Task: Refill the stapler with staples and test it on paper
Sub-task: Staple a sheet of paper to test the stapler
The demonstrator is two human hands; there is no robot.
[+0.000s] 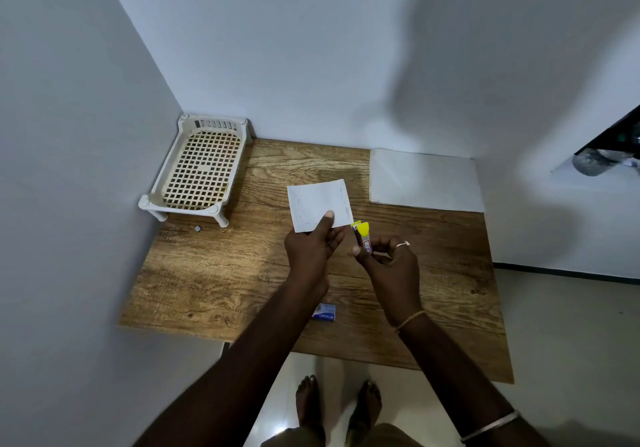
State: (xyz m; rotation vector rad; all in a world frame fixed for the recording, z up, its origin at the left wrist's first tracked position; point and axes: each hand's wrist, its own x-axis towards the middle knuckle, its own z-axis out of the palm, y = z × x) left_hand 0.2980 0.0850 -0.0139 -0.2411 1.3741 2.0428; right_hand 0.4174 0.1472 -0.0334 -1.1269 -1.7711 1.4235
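My left hand (311, 246) pinches the lower edge of a small white paper (317, 204), holding it above the wooden table (214, 273). Several short staple marks show near the paper's edges. My right hand (391, 259) grips a small stapler (363, 235) with a yellow tip, upright, just right of the paper's lower right corner. The stapler's tip sits beside the paper; whether it touches is unclear. A small blue and white staple box (324, 312) lies on the table below my left forearm.
A cream plastic rack (199, 169) with a grid floor stands in the table's far left corner against the wall. A white sheet (426, 182) lies flat at the far right. A tiny dark piece (197, 228) rests near the rack's legs. My bare feet stand below the table's front edge.
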